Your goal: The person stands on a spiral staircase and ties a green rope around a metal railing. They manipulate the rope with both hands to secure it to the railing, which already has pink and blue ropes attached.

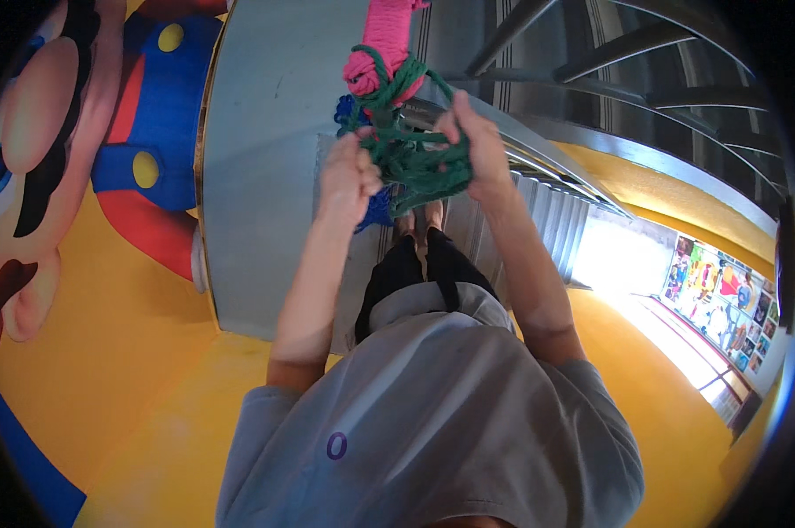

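A hank of thick green cord (pixel 424 167) is stretched between my two hands, its strands looped and partly tangled. My left hand (pixel 349 176) is closed in a fist at its left side, with green strands running into the fingers. On the other side my right hand (pixel 478 145) grips the bundle, thumb pointing up. Above them, pink cord (pixel 387 31) is wound tightly round a long piece and ends in a knotted lump. Green strands cross over that pink lump. Blue cord (pixel 375 211) shows behind and below the green hank, partly hidden by it and my left hand.
A pale grey panel (pixel 265 176) stands at my left, beside a large painted cartoon figure (pixel 151 114). Grey metal bars (pixel 608 53) and a metal railing rise at the right. My feet (pixel 432 216) are on a dark ribbed floor. Pictures (pixel 723 299) cover a far-right wall.
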The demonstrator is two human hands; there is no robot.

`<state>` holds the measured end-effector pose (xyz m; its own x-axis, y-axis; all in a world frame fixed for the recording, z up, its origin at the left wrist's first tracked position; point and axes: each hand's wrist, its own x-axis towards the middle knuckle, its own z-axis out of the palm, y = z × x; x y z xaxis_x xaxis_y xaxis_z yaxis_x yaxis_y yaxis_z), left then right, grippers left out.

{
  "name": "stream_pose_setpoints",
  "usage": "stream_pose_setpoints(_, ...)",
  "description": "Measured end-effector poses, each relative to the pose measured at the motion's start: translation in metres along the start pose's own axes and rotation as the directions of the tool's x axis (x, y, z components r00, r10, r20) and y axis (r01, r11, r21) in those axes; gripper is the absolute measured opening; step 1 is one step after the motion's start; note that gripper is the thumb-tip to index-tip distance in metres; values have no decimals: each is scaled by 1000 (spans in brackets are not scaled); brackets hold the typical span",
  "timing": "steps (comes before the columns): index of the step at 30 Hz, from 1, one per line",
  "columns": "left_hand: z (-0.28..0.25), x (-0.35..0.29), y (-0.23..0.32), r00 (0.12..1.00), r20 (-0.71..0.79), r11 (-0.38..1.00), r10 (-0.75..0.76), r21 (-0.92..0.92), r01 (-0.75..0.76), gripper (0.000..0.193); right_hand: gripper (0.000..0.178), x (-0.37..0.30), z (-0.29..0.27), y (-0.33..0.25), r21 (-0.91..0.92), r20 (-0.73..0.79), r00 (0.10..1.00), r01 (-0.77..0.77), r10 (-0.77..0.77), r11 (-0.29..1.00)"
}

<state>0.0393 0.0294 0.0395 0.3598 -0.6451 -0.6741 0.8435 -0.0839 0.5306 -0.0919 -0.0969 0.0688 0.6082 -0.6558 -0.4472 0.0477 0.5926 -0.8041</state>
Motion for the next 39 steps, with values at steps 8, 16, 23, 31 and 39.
stream_pose_setpoints(8, -10, -4, 26, 969, 137, 976, 205, 45, -213, 23, 48, -23, -18, 1, -228, 39, 975, 221, -218, 948)
stream_pose_setpoints(16, 2, -11, -20, 830, 255, 859, 497, -4, -513, 16, 46, -33, -13, 2, -368, 118, 961, 275, -249, 888)
stream_pose_setpoints(23, 19, 1, -46, 799, 179, 816, 574, -51, -576, 17, 45, -60, 10, -1, -462, 156, 963, 267, -219, 846)
stream_pose_setpoints(31, 26, 4, -30, 758, 66, 758, 649, 34, -652, 15, 48, -71, 6, -2, -483, 212, 947, 317, -243, 816)
stream_pose_setpoints(39, 35, 23, -18, 850, -207, 818, 484, -239, -523, 16, 40, -90, 11, -11, -472, 235, 943, 322, -234, 821)
